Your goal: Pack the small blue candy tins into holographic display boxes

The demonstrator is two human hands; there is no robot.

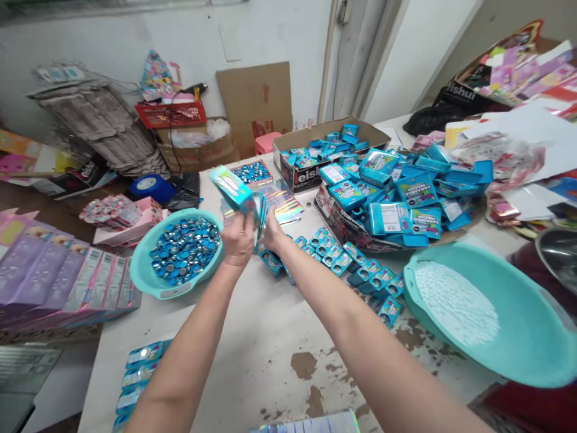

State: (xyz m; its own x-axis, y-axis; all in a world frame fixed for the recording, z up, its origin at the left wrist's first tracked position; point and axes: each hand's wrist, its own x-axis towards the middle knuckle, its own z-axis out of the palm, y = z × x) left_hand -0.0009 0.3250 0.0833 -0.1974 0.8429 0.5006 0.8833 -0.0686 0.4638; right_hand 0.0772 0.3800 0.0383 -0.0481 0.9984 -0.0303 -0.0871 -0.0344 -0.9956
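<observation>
White wall (279, 36) behind, stained white table (261, 337) under my arms, stock packed all round. Step in hand, as I read it: two-handed handling of one blue printed box (232, 187), raised over the far part of the table, just right of the left teal basin (143, 276) with its blue-and-silver caps (184, 249). Print is too blurred to read. Left hand (238, 240): fingers closed round the box's near end. Right hand (271, 231): just beside it, fingertips hidden by thin blue edges (258, 219); can't tell if they grip or only touch, or whether those edges are part of the same box. Holographic sheets (291, 207) lie just beyond, near a smaller batch of caps (252, 173). Off to my right: grouped small blue tins (333, 252) with round openings, a heaped carton (338, 222), then the right teal basin (525, 313) with white pellets (455, 307). My call on the next move: needs the left grip firm, a sure purchase for the right fingertips, and clearance from those grouped tins. Main risk: a loose piece slipping out between the hands.
</observation>
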